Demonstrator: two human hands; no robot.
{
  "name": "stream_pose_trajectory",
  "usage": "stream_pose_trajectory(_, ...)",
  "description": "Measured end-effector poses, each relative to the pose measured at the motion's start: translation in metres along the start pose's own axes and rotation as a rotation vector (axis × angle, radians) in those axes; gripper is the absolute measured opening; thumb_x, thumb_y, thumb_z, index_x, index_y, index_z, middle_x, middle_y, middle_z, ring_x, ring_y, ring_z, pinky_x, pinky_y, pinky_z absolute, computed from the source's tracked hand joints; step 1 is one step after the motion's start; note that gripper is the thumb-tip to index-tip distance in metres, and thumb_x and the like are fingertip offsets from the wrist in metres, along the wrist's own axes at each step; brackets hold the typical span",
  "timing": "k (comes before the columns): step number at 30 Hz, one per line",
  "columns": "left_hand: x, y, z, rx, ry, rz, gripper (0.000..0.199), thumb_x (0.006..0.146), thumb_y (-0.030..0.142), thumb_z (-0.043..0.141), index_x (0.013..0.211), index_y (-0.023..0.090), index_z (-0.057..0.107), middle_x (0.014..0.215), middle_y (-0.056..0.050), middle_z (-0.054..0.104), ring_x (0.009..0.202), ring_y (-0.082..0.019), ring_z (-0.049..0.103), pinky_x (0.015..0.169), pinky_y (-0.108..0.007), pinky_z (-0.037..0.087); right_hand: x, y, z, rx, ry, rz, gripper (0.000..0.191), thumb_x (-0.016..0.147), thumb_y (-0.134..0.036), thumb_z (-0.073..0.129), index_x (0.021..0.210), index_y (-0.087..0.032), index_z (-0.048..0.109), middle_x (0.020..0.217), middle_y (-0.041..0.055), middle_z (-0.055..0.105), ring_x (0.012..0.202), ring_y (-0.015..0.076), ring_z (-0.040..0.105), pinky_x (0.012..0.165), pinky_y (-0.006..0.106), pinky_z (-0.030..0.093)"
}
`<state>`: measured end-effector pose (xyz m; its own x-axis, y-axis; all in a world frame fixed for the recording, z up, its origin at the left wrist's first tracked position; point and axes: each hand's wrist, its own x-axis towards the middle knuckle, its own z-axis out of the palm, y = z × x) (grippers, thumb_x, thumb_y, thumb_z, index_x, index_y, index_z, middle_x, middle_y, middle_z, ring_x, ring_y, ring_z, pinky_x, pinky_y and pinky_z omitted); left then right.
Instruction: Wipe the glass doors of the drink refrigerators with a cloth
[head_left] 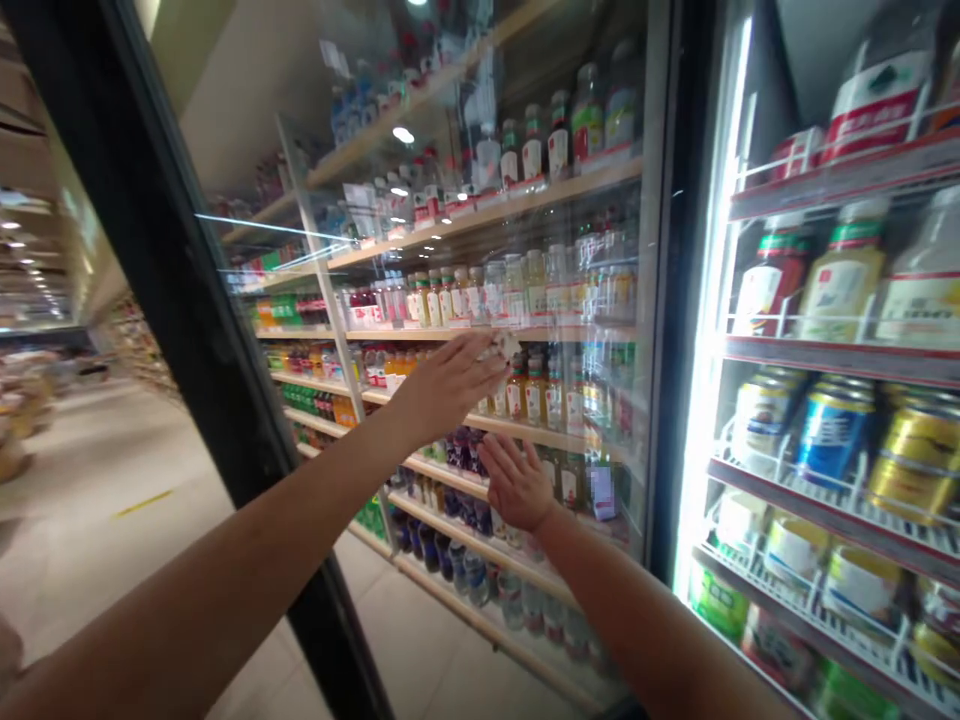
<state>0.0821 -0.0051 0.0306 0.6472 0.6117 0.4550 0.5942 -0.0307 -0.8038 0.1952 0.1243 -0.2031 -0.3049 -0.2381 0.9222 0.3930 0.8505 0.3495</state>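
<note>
A glass door (pixel 480 250) of a drinks cooler stands swung open, its dark frame (pixel 202 310) slanting down the left. My left hand (pixel 450 385) is against the glass near its middle. Under its fingers is a small crumpled whitish cloth or tissue (pixel 504 346); its exact kind I cannot make out. Lower and to the right, my right hand (pixel 519 482) is held up to the glass with its fingers apart and nothing in it. Whether its palm touches the pane I cannot tell.
At the right, the lit cooler shelves (pixel 840 360) hold bottles and cans, including a blue can (pixel 832 430). Shelves of bottled drinks (pixel 450 300) show through the glass. A tiled aisle (pixel 112 480) with a yellow floor strip (pixel 142 503) runs along the left.
</note>
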Motion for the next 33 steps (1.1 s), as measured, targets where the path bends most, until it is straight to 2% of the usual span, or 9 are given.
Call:
stream_pose_trajectory(6,0.027,-0.044,-0.021,0.070,0.136,-0.352,0.043,0.104,0.019,0.042,0.146,0.021,0.050,0.161,-0.004,0.040,0.155,-0.027,0.019,0.127,-0.054,0.023,0.001,0.001,0.002,0.000,0.001,-0.003,0.057,0.090,-0.025,0.050,0.146,-0.016,0.055,0.149,0.0080,0.057,0.157,0.0225,0.022,0.131,0.047,0.004)
stream_pose_trajectory(8,0.033,-0.037,-0.013,0.060,0.191,-0.427,0.044,0.103,0.019,0.041,0.146,0.019,0.050,0.162,-0.007,0.037,0.156,-0.029,0.016,0.127,-0.056,0.021,0.000,0.001,0.003,-0.002,-0.007,-0.002,0.059,0.090,-0.025,0.050,0.148,-0.016,0.053,0.150,0.0079,0.056,0.157,0.0227,0.022,0.131,0.047,0.004)
stream_pose_trajectory(14,0.034,0.027,0.026,-0.078,-0.001,0.071,0.039,0.102,0.014,0.045,0.134,0.028,0.063,0.144,0.003,0.060,0.145,-0.021,0.043,0.126,-0.042,0.031,-0.001,0.001,0.007,0.000,0.009,0.003,0.059,0.089,-0.026,0.050,0.147,-0.016,0.054,0.151,0.0071,0.055,0.158,0.0224,0.018,0.131,0.047,0.004)
stream_pose_trajectory(20,0.064,-0.040,-0.005,-0.003,0.145,-0.356,0.046,0.103,0.018,0.040,0.148,0.018,0.051,0.160,-0.009,0.041,0.155,-0.030,0.021,0.127,-0.055,0.020,0.001,0.002,0.005,-0.006,-0.023,-0.016,0.058,0.092,-0.028,0.050,0.148,-0.015,0.053,0.154,0.0065,0.052,0.158,0.0233,0.014,0.131,0.048,0.001)
stream_pose_trajectory(22,0.069,-0.036,-0.001,-0.004,0.203,-0.439,0.046,0.104,0.019,0.040,0.149,0.015,0.050,0.161,-0.011,0.038,0.156,-0.033,0.017,0.127,-0.057,0.016,0.003,0.002,0.004,-0.006,-0.020,-0.014,0.056,0.092,-0.028,0.050,0.146,-0.015,0.055,0.154,0.0062,0.052,0.159,0.0234,0.014,0.131,0.047,0.001)
stream_pose_trajectory(24,0.069,-0.010,0.014,-0.027,0.182,-0.376,0.045,0.103,0.017,0.041,0.147,0.017,0.052,0.158,-0.009,0.043,0.154,-0.031,0.022,0.128,-0.054,0.018,0.004,0.001,0.004,-0.009,-0.011,-0.009,0.056,0.091,-0.027,0.050,0.145,-0.016,0.057,0.153,0.0055,0.052,0.158,0.0230,0.016,0.131,0.046,0.001)
stream_pose_trajectory(27,0.066,0.031,0.037,-0.073,0.009,0.003,0.043,0.105,0.013,0.039,0.143,0.024,0.057,0.149,-0.001,0.056,0.150,-0.024,0.034,0.127,-0.046,0.024,0.004,0.000,0.005,-0.006,0.011,-0.002,0.056,0.089,-0.025,0.050,0.144,-0.017,0.058,0.152,0.0053,0.055,0.158,0.0224,0.018,0.131,0.046,0.002)
stream_pose_trajectory(29,0.069,0.033,0.038,-0.081,-0.027,0.104,0.042,0.105,0.014,0.040,0.142,0.024,0.057,0.147,-0.001,0.057,0.149,-0.025,0.036,0.127,-0.045,0.026,0.003,0.000,0.007,-0.001,0.010,-0.004,0.059,0.089,-0.025,0.051,0.146,-0.016,0.055,0.151,0.0061,0.055,0.158,0.0227,0.017,0.131,0.046,0.003)
stream_pose_trajectory(33,0.089,-0.012,0.016,-0.021,0.169,-0.186,0.041,0.103,0.013,0.044,0.142,0.018,0.056,0.154,-0.006,0.050,0.153,-0.029,0.027,0.125,-0.053,0.027,0.001,0.000,0.008,0.003,0.007,-0.005,0.062,0.088,-0.025,0.052,0.149,-0.016,0.051,0.152,0.0060,0.054,0.158,0.0225,0.017,0.131,0.046,0.002)
